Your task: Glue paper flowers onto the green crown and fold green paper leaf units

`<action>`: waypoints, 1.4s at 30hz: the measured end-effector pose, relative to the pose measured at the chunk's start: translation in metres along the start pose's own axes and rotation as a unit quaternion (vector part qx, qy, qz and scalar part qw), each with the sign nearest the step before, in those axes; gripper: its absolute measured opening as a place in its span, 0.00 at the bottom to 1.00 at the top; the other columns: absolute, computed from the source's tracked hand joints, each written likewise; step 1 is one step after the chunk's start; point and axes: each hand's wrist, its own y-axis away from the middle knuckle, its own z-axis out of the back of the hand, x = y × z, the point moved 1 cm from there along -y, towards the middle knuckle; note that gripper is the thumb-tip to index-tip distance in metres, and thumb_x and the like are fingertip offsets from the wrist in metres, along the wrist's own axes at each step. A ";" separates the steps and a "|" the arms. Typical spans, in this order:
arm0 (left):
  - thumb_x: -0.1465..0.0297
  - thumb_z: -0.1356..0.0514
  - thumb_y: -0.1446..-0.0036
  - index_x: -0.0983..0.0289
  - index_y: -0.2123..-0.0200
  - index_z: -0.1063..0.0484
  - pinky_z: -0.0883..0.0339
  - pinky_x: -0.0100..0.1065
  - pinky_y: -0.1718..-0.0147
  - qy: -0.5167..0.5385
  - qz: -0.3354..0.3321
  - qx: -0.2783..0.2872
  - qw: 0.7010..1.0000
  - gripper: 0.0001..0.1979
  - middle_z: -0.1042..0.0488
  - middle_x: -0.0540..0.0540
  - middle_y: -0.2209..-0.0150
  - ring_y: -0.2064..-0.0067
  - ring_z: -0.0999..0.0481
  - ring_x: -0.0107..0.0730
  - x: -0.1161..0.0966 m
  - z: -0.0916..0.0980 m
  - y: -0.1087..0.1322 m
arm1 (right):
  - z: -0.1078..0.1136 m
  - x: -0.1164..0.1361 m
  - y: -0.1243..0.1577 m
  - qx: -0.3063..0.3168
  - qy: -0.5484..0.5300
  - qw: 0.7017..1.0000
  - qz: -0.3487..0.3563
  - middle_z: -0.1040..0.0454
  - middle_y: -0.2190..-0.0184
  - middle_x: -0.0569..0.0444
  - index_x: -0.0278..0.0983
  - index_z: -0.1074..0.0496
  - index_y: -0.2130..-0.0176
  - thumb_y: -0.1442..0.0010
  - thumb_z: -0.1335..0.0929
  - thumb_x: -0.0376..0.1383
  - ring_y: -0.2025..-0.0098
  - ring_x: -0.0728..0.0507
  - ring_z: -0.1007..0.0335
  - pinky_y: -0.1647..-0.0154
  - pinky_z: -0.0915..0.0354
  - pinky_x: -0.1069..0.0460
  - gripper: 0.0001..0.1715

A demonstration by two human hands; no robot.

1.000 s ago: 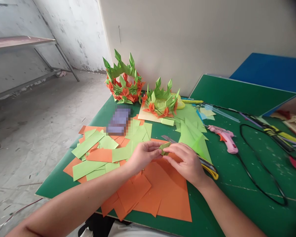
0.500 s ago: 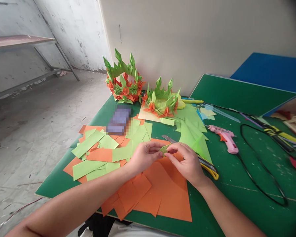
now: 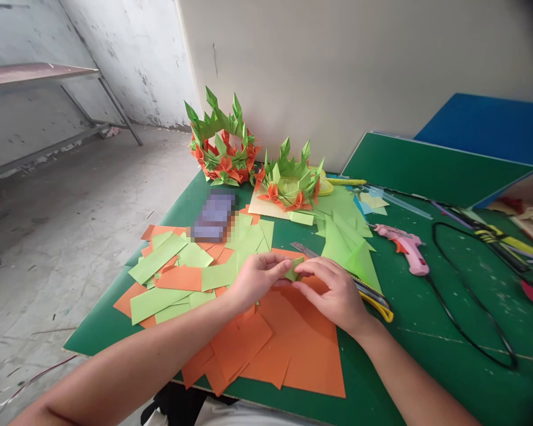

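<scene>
Above orange sheets (image 3: 293,343), small folded green paper (image 3: 294,267), creased, pinched between left hand (image 3: 255,278) and right hand (image 3: 335,293) fingers

Head-worn camera looks forward and down, close over the green table (image 3: 426,331).

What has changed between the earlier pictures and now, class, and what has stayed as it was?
The left hand and right hand keep their grip on the green folded piece, turning it slightly between the fingertips. The hands themselves barely shifted. The orange sheets, green strips, paper wreaths and pink glue gun stayed put.
</scene>
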 end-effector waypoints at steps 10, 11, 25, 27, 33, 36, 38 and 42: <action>0.57 0.34 0.50 0.66 0.64 0.22 0.26 0.36 0.56 -0.035 -0.014 0.002 0.999 0.17 0.20 0.55 0.64 0.62 0.21 0.34 0.005 -0.001 0.000 | 0.001 0.003 -0.003 -0.007 0.009 1.000 0.003 0.24 0.68 0.52 0.41 0.29 0.64 0.35 0.35 0.34 0.64 0.43 0.29 0.59 0.32 0.46 0.06; 0.57 0.34 0.49 0.66 0.63 0.22 0.25 0.37 0.55 -0.043 -0.014 0.009 0.999 0.18 0.20 0.56 0.63 0.61 0.20 0.35 0.005 -0.002 0.000 | 0.001 0.002 -0.003 -0.014 0.011 1.000 0.003 0.24 0.68 0.52 0.41 0.29 0.65 0.35 0.35 0.34 0.64 0.43 0.29 0.60 0.32 0.46 0.06; 0.58 0.34 0.49 0.65 0.59 0.22 0.27 0.38 0.53 -0.047 -0.031 0.045 0.997 0.18 0.19 0.59 0.58 0.56 0.20 0.40 0.011 -0.009 0.002 | -0.003 0.002 -0.002 -0.041 0.050 0.998 -0.023 0.29 0.74 0.55 0.40 0.34 0.67 0.35 0.35 0.35 0.70 0.45 0.32 0.66 0.35 0.50 0.06; 0.59 0.34 0.49 0.65 0.60 0.22 0.26 0.37 0.54 -0.043 -0.032 0.039 0.998 0.18 0.19 0.58 0.59 0.57 0.20 0.39 0.011 -0.009 0.002 | -0.005 0.002 -0.002 -0.055 0.043 0.996 -0.049 0.31 0.76 0.56 0.40 0.35 0.67 0.36 0.35 0.37 0.72 0.46 0.34 0.69 0.35 0.51 0.07; 0.59 0.33 0.50 0.65 0.64 0.24 0.26 0.35 0.58 -0.021 -0.019 0.024 0.999 0.16 0.20 0.55 0.64 0.63 0.20 0.33 0.009 -0.008 0.003 | -0.007 0.005 -0.002 -0.067 -0.043 0.990 -0.121 0.32 0.74 0.57 0.40 0.35 0.68 0.36 0.34 0.39 0.73 0.47 0.36 0.70 0.35 0.52 0.08; 0.60 0.32 0.52 0.66 0.65 0.24 0.27 0.34 0.60 -0.024 -0.018 0.027 0.999 0.16 0.20 0.55 0.66 0.64 0.20 0.33 0.010 -0.006 0.002 | -0.008 0.005 -0.001 -0.068 -0.093 0.982 -0.147 0.33 0.74 0.57 0.40 0.34 0.68 0.37 0.33 0.39 0.73 0.48 0.37 0.73 0.36 0.53 0.08; 0.60 0.30 0.54 0.66 0.65 0.24 0.27 0.33 0.61 -0.034 -0.015 0.030 0.999 0.17 0.20 0.56 0.67 0.64 0.20 0.33 0.011 -0.006 0.001 | -0.009 0.003 0.000 -0.063 -0.126 0.977 -0.161 0.33 0.75 0.57 0.40 0.34 0.69 0.38 0.32 0.39 0.74 0.48 0.38 0.74 0.36 0.54 0.09; 0.60 0.30 0.54 0.66 0.66 0.25 0.27 0.33 0.61 -0.025 -0.003 0.037 0.999 0.17 0.21 0.54 0.68 0.65 0.21 0.31 0.009 -0.007 0.002 | -0.010 0.000 0.002 -0.055 -0.161 0.971 -0.170 0.33 0.73 0.57 0.39 0.34 0.68 0.37 0.33 0.39 0.73 0.49 0.37 0.72 0.35 0.53 0.09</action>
